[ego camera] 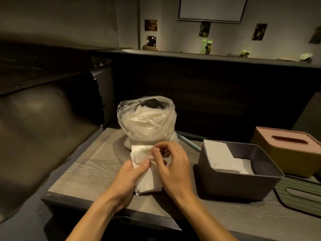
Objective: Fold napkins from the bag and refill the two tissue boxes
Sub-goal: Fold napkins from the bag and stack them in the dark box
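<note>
Two hands at lower centre of the frame, both gripping one white napkin (pixel 145 173): left hand (pixel 129 178) curled round its lower edge, right hand (pixel 171 164) pinching its upper fold. Just behind, clear bag (pixel 147 122) of napkins. Right of centre, open dark tissue box (pixel 238 176) partly filled; beyond, lidded yellow tissue box (pixel 286 150). Underneath, wooden table (pixel 90 164).

This looks like a dim restaurant or café dining room. A wood-grain table (pixel 90 164) stands against dark padded booth seating (pixel 43 122) and a dark partition (pixel 217 94), and on it sit a clear plastic bag of paper napkins (pixel 147 122), an open dark tissue box (pixel 238 181) and a lidded yellow tissue box (pixel 286 153). Beyond the partition, a pale wall carries small pictures (pixel 150 25) and a rolled-down projection screen (pixel 212 8), with small flower arrangements (pixel 245 53) along the ledge.
</note>
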{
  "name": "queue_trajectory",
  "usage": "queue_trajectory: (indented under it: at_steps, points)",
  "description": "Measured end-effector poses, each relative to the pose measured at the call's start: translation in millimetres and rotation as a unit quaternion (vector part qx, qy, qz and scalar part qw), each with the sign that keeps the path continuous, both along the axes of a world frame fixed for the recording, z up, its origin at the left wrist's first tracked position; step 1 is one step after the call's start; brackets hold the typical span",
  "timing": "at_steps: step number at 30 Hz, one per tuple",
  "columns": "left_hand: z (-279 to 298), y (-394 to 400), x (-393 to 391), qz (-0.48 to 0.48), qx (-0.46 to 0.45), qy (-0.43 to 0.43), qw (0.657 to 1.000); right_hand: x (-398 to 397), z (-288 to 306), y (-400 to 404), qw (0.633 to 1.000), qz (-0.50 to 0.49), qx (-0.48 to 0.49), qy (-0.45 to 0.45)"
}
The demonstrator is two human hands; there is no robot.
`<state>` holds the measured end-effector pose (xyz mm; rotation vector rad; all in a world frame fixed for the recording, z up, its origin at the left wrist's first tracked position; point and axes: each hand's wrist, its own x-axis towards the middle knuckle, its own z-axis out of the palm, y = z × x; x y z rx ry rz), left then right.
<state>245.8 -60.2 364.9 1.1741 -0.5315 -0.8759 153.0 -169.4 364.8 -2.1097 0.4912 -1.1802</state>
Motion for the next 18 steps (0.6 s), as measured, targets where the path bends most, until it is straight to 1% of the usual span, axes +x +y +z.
queue_trajectory:
  at_steps: [3, 7, 10, 14, 18]
  points:
    - [2.4, 2.1, 2.8, 0.019, -0.013, 0.018, 1.0, 12.4, 24.1, -5.7, 0.999, -0.01, -0.053, 0.002]
    - [4.4, 2.4, 5.6, 0.029, -0.009, 0.016, 0.999, 35.4, 54.2, -22.1, 0.991, -0.043, -0.118, 0.036]
    - [1.5, 2.9, 8.4, 0.037, 0.003, 0.017, 0.999, 48.7, 62.9, -32.6, 0.983, -0.078, -0.152, 0.063]
    - [-0.1, 2.1, 9.2, 0.042, 0.017, 0.022, 0.999, 59.9, 74.1, -44.2, 0.963, -0.116, -0.201, 0.137]
    - [-2.5, 2.9, 10.2, 0.041, 0.02, 0.023, 0.999, 75.1, 90.0, -48.9, 0.946, -0.127, -0.205, 0.217]
